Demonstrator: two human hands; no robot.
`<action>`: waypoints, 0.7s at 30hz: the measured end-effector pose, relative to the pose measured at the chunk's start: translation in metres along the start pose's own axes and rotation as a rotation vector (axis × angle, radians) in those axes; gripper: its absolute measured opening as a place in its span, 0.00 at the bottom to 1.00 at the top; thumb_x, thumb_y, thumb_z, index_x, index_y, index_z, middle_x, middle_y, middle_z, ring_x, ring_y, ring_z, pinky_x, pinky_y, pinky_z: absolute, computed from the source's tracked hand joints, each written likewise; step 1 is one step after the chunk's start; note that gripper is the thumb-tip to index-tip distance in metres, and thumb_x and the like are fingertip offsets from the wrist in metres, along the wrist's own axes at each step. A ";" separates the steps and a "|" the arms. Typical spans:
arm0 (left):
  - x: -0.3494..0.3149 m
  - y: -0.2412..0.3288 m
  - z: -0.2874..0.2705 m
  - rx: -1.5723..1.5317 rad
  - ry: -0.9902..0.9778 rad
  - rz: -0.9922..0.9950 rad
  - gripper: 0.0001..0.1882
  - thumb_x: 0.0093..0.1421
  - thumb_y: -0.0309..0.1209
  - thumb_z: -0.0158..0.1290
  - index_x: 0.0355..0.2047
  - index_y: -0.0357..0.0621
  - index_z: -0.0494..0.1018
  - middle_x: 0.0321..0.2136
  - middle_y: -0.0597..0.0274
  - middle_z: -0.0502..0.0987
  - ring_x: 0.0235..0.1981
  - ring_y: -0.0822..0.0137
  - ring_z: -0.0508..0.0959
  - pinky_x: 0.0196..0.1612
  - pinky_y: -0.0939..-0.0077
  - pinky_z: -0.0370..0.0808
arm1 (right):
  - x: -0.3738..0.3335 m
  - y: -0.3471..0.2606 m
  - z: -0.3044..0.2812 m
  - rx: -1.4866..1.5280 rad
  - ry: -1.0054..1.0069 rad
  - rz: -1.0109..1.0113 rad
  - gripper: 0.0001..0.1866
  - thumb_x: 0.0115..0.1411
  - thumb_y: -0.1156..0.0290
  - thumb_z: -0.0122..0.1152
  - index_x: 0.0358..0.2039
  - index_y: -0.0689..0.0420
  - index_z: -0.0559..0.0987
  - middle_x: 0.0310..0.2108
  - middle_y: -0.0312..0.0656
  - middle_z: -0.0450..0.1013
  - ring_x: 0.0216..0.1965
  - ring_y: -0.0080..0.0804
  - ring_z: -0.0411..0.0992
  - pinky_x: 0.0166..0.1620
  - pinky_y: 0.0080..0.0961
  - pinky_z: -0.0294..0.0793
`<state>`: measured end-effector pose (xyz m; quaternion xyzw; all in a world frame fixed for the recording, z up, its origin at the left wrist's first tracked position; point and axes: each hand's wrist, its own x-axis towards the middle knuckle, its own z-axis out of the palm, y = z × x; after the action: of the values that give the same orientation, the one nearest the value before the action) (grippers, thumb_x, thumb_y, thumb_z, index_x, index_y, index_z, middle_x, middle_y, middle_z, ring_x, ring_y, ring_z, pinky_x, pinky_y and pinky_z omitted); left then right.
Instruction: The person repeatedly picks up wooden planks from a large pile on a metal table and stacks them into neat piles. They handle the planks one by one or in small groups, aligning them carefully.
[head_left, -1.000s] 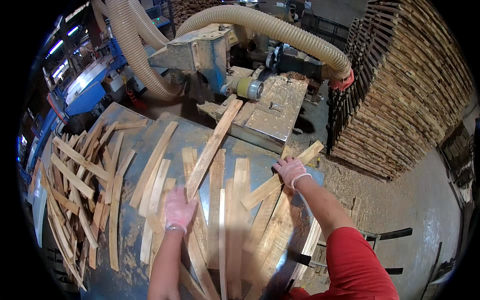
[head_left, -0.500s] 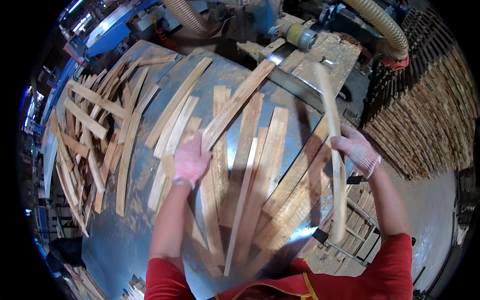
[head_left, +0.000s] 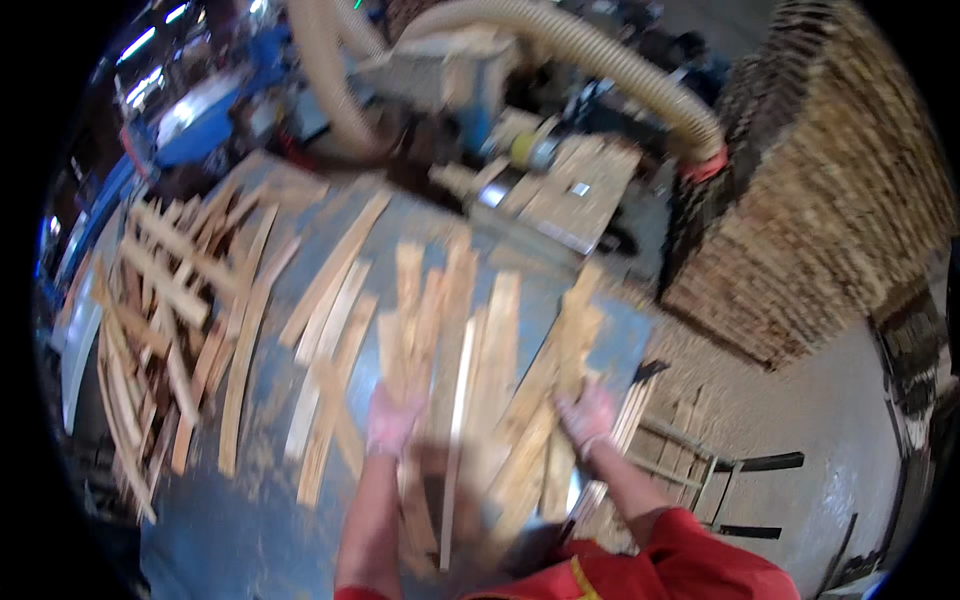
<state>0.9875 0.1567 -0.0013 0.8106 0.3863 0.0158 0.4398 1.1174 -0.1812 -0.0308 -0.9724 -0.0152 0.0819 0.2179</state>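
Observation:
My left hand (head_left: 393, 420), in a pale pink glove, is closed round the near end of a wooden slat (head_left: 423, 325) among others lying lengthwise on the metal table (head_left: 190, 535). To the right, my gloved right hand (head_left: 588, 415) grips another wooden slat (head_left: 572, 345), thumb on its left side and fingers on its right. Blur hides the exact fingertips of both hands. Between the hands lie several slats, with a narrow pale strip (head_left: 458, 440) on top of them.
A jumbled heap of slats (head_left: 165, 300) covers the table's left side. Beyond the far edge stands a dusty machine (head_left: 575, 190) with a ribbed hose (head_left: 600, 60). A tall stack of wood (head_left: 820, 200) rises at the right, and a metal rack (head_left: 690, 470) stands beside the table.
Both hands have come down and closer together over the table. The slat in my right hand, upright before, now lies among the others; the left one's slat has lowered too. The view has shifted.

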 end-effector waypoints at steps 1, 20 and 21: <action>-0.008 -0.006 0.009 0.038 0.055 0.027 0.53 0.54 0.47 0.72 0.71 0.28 0.61 0.64 0.33 0.73 0.68 0.43 0.72 0.70 0.59 0.69 | -0.001 0.002 0.006 0.045 -0.013 -0.008 0.52 0.57 0.35 0.64 0.71 0.60 0.68 0.72 0.63 0.58 0.68 0.62 0.62 0.73 0.49 0.58; -0.205 -0.092 -0.006 -0.937 -0.511 -0.227 0.36 0.58 0.23 0.61 0.68 0.36 0.66 0.58 0.53 0.80 0.57 0.59 0.81 0.62 0.66 0.77 | -0.128 -0.004 0.010 1.581 -0.754 0.456 0.38 0.58 0.83 0.70 0.67 0.57 0.63 0.55 0.50 0.77 0.54 0.52 0.78 0.55 0.54 0.84; -0.219 -0.093 -0.014 -0.883 -0.453 -0.242 0.36 0.57 0.21 0.62 0.68 0.36 0.66 0.57 0.53 0.80 0.56 0.60 0.81 0.62 0.67 0.77 | -0.139 -0.009 0.011 1.555 -0.788 0.438 0.39 0.58 0.83 0.70 0.67 0.57 0.63 0.54 0.50 0.77 0.54 0.52 0.78 0.55 0.53 0.84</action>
<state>0.7715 0.0561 0.0085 0.4801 0.3287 -0.0498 0.8118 0.9789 -0.1775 -0.0157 -0.4326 0.1565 0.4365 0.7732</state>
